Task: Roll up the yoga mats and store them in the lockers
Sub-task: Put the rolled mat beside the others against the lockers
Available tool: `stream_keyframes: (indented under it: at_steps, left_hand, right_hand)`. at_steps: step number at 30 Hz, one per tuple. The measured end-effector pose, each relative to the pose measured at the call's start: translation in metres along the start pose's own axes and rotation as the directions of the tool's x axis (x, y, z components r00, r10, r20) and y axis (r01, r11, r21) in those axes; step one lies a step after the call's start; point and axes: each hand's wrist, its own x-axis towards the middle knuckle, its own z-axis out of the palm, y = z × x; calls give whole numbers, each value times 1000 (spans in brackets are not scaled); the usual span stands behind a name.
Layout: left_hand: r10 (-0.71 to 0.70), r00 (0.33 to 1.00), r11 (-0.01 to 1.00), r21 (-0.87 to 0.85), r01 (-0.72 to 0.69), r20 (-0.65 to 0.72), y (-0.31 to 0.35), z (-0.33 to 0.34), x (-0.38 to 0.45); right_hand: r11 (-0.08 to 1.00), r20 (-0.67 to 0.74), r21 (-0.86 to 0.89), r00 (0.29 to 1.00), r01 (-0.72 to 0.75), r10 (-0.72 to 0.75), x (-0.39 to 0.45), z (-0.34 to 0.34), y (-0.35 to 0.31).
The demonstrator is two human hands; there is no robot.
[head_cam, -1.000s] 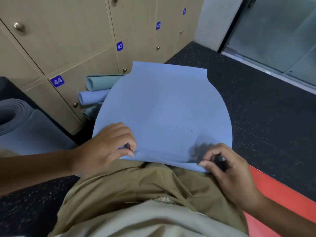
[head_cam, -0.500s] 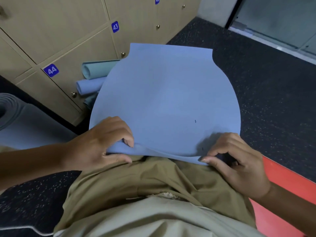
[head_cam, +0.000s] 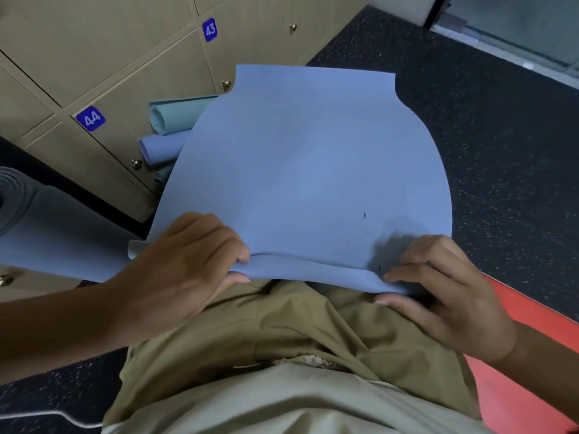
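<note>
- Location type: locker area of a gym or yoga studio.
- Lockers (head_cam: 103, 67): a bank of beige doors along the wall, each with a small round brass knob (head_cam: 136, 164).
- Numbering: blue plates on the doors read 44 (head_cam: 90, 118) and 43 (head_cam: 210, 29).
- Floor (head_cam: 501, 170): dark speckled rubber surfacing, the kind laid in exercise rooms.
- Equipment: a flat blue mat (head_cam: 307, 170) on the floor; rolled mats (head_cam: 169, 130) in teal and blue beside the lockers; a grey roll (head_cam: 18, 208) at far left; a red mat (head_cam: 526, 386) at right.
- Boundary: a glazed partition (head_cam: 517, 23) with a dark frame at upper right.
</note>
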Motion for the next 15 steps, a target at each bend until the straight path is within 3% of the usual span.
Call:
stream_keyframes:
  at_steps: [5, 15]
  left_hand:
    - [14, 1000, 997, 76, -14, -2, 1, 5, 1]
    - [-31, 999, 999, 23, 31, 30, -19, 3, 9]
  right_hand:
    - [987, 6, -161, 1000, -21, 23, -1, -1, -7]
    - [987, -8, -117, 994, -112, 111, 10, 4, 1]
